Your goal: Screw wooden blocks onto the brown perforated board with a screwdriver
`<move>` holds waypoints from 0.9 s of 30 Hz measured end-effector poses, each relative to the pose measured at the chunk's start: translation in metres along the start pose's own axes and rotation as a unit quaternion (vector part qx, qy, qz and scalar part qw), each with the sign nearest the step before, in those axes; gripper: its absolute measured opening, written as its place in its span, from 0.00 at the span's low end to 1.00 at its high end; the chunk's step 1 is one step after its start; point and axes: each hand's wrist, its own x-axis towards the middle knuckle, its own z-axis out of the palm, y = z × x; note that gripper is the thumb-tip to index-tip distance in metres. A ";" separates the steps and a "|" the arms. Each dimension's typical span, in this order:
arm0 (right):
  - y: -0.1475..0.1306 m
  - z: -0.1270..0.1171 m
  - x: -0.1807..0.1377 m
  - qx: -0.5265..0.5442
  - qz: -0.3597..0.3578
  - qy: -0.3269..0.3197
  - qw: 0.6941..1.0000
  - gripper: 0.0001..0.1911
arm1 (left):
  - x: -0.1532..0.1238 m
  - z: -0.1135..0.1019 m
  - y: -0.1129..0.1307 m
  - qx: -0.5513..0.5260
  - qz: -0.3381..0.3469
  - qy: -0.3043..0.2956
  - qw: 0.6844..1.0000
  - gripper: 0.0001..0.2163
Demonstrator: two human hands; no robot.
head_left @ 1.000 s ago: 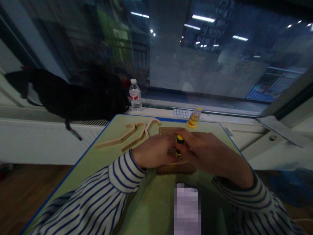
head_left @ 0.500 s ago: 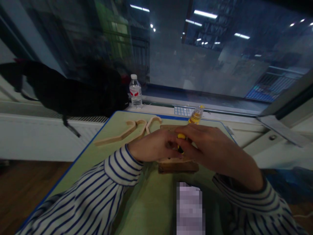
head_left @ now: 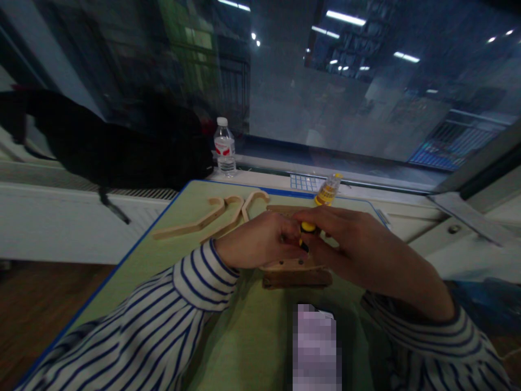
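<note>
A short screwdriver (head_left: pixel 307 227) with a yellow and black handle stands nearly upright over a wooden piece. Around the top of its handle are the closed fingers of my right hand (head_left: pixel 358 244). My left hand (head_left: pixel 260 239) pinches low at the screwdriver from the other side; its fingertips are partly hidden. Beneath both hands lies a light wooden piece (head_left: pixel 280 265) with dark holes along its near edge. A darker brown wooden bar (head_left: pixel 297 279) shows just in front of it. The screwdriver's tip cannot be made out.
Curved wooden hook-shaped pieces (head_left: pixel 195 224) lie left on the green table (head_left: pixel 240 347). A yellow-labelled bottle (head_left: pixel 328 190) stands at the back, a water bottle (head_left: pixel 225 149) on the sill. A black bag (head_left: pixel 134 152) sits at the left. A pixelated object (head_left: pixel 317 347) is near the front.
My right hand has shifted slightly right with the top of the screwdriver, and more of the yellow handle shows. My left hand has barely moved. The view has tilted a little.
</note>
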 end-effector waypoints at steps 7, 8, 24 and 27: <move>-0.003 0.000 0.003 0.002 0.001 -0.006 1.000 0.14 | 0.000 0.000 -0.002 -0.019 0.022 -0.004 1.000 0.08; -0.003 0.000 0.003 0.000 0.003 -0.007 1.000 0.13 | 0.000 0.000 -0.003 -0.023 0.025 -0.004 0.999 0.08; -0.004 0.000 0.002 -0.020 0.016 -0.013 1.000 0.13 | -0.001 0.001 0.001 -0.005 0.022 0.011 1.000 0.08; -0.005 0.000 0.002 -0.026 0.017 -0.014 0.999 0.14 | -0.001 0.001 0.000 -0.011 0.028 0.009 1.000 0.08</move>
